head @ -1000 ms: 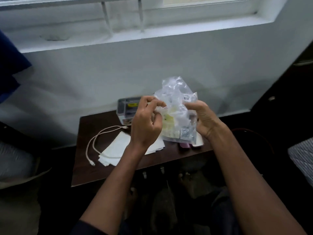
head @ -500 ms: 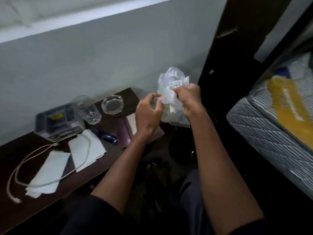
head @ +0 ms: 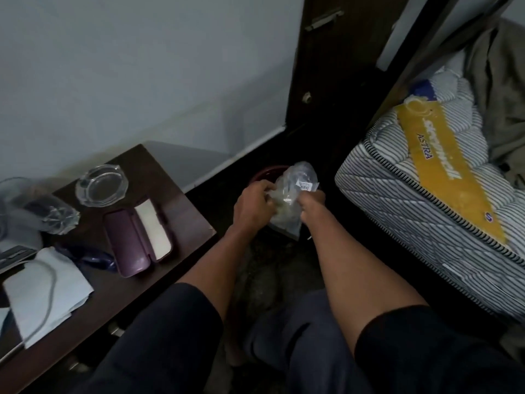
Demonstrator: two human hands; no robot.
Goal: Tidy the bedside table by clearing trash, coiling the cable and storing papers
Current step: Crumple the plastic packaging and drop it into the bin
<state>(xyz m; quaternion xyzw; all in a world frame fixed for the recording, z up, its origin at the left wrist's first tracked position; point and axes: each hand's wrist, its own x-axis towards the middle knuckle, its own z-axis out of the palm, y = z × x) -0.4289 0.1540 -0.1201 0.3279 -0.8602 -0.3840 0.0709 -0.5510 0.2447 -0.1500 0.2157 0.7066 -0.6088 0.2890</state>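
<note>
A crumpled clear plastic bag [head: 295, 191] with scraps inside is pinched between my left hand [head: 254, 204] and my right hand [head: 311, 201], off the table's right end. Right under it is the dark red rim of a round bin [head: 262, 173] on the floor. On the dark wooden bedside table [head: 159, 268] at the left lie white papers [head: 45, 291] with a white cable [head: 49, 282] looping across them.
Also on the table: a glass ashtray [head: 100, 184], a tipped drinking glass [head: 54, 216], an open purple glasses case [head: 139, 241], a blue wrapper [head: 91, 258]. A striped mattress [head: 420, 200] fills the right side; a dark door [head: 326, 81] stands behind the bin.
My view has swung right and down, away from the table. Both hands have carried the plastic bag off the table to just above the bin on the floor.
</note>
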